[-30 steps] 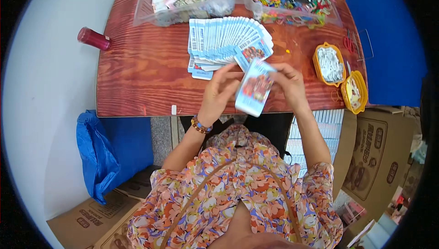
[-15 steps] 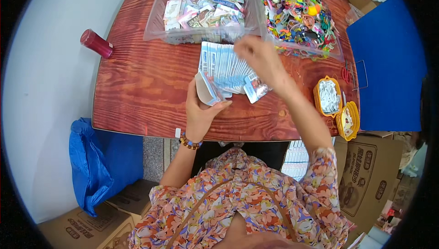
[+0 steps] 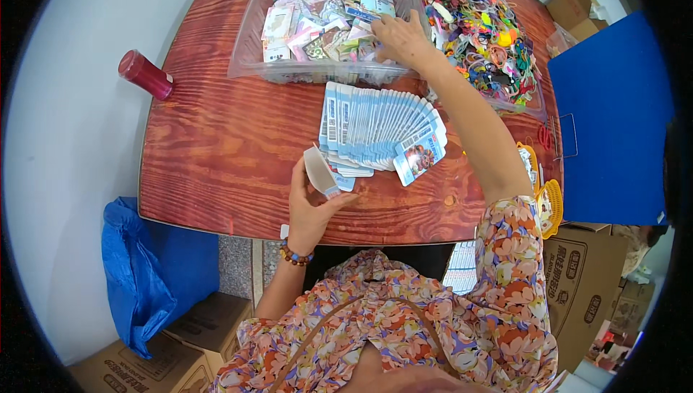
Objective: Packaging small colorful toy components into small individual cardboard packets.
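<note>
My left hand [image 3: 309,209] is closed round a small blue-and-white card box [image 3: 321,171], tilted with its pale open side showing. Just beyond it, a fanned row of blue-and-white card boxes [image 3: 375,122] lies on the table, the rightmost one showing a picture on its front. My right hand [image 3: 406,41] reaches over the right side of a clear plastic bin [image 3: 303,72] heaped with small packets and cards [image 3: 332,18]. Its fingers are spread and touch the contents near the bin's right wall; I see nothing held in them.
A second clear bin [image 3: 530,110] of colourful cords and trinkets [image 3: 491,32] stands at the far right. Red scissors [image 3: 544,137] and yellow baskets [image 3: 551,209] sit along the right edge. A red cup-like container [image 3: 146,75] is at the left; a blue panel [image 3: 610,119] stands right of the table.
My right hand has moved from above the fanned boxes, forward into the bin of packets, and its fingers have spread. My left hand still grips the card box near the fan.
</note>
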Demonstrator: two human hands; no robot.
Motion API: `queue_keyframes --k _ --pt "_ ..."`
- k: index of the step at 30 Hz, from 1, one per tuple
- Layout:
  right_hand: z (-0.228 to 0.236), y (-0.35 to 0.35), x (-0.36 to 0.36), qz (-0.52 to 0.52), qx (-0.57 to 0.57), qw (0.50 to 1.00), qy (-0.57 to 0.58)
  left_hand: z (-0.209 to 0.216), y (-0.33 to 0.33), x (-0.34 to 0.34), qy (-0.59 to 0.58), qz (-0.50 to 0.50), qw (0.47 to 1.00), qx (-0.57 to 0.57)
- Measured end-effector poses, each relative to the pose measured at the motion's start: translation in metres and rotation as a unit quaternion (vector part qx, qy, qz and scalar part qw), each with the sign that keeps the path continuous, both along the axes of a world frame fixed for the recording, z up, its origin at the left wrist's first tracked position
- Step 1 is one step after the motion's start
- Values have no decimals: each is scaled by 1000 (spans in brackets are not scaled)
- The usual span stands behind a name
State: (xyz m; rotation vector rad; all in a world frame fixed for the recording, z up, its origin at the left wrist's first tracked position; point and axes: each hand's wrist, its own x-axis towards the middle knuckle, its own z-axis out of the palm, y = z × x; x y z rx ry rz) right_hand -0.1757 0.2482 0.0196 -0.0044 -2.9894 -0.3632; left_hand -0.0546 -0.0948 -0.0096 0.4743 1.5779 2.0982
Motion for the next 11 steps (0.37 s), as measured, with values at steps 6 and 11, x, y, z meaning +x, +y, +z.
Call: queue_keyframes --k 6,11 --pt "7 6 -4 -5 -30 998 -46 -9 3 -7 9 -2 1000 -28" --pt "10 4 2 54 -82 995 -25 -20 -1 -10 12 -15 998 -52"
